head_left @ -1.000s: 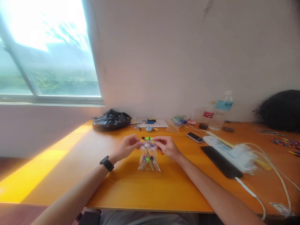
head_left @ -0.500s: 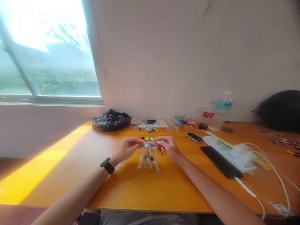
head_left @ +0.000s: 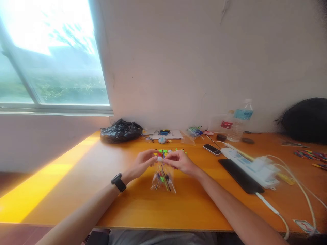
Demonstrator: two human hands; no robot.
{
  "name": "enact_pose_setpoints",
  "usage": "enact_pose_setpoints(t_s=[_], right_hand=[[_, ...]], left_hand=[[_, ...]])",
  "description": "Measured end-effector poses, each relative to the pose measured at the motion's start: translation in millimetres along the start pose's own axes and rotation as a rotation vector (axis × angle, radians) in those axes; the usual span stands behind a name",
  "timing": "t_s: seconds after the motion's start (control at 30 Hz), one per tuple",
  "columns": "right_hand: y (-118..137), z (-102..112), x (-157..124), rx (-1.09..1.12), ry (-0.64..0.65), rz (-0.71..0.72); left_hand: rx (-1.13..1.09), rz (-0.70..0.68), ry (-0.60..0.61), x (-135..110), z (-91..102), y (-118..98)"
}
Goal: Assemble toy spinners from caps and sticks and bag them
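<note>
A clear plastic bag [head_left: 163,182] hangs low over the table, with thin sticks and small green and dark pieces inside. My right hand [head_left: 182,162] pinches its upper edge between thumb and fingers. On the other side, my left hand [head_left: 143,161] is close to the bag's top, thumb and index finger apart; whether its thumb touches the bag is unclear. A small white round piece [head_left: 159,159] shows between the two hands. Just behind them lie several small coloured pieces [head_left: 163,151], green, yellow and red, partly hidden by my fingers. My left wrist wears a black watch [head_left: 118,182].
A black plastic bag [head_left: 121,131] and a paper sheet [head_left: 175,135] lie near the wall. To the right are a power strip [head_left: 249,168] with cables, a black phone [head_left: 241,176], a small black-and-white device [head_left: 212,149] and a water bottle [head_left: 236,131].
My left thumb and index finger have parted from a pinch. My right hand has shifted slightly left, and the clear bag now hangs lower. More coloured pieces show behind my right hand.
</note>
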State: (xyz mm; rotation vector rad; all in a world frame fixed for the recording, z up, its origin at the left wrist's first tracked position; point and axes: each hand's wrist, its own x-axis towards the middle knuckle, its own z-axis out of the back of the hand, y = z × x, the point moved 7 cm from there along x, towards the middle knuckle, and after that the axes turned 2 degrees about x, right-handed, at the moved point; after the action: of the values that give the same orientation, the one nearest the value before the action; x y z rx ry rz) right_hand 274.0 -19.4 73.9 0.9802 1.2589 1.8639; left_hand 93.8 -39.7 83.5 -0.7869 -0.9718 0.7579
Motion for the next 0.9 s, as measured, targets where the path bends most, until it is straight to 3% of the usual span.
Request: enact_pose_setpoints(t_s=[0.1,0.23,0.33,0.43,0.57,0.73,0.9], right_hand=[[-3,3,1,-0.028,0.004,0.0],[-7,5,0,-0.036,0.11,-0.066],[-9,7,-1,0.069,0.176,-0.117],[-14,15,0,0.242,0.149,-0.178],[-20,39,5,0.428,0.01,-0.213],[3,87,5,0.675,-0.315,0.046],[-2,102,5,0.734,-0.399,0.025]], left_hand=[[-0.029,0.121,0.084,1,-4.1,10],[-0.022,0.157,0.083,3,-3.6,14],[-0.014,0.181,0.087,2,-4.5,16],[-0.043,0.185,0.052,3,-1.2,15],[-0.1,0.176,-0.028,5,8.1,18],[-0.083,0.191,-0.061,5,11.9,26],[-0.053,0.166,0.002,4,4.9,23]])
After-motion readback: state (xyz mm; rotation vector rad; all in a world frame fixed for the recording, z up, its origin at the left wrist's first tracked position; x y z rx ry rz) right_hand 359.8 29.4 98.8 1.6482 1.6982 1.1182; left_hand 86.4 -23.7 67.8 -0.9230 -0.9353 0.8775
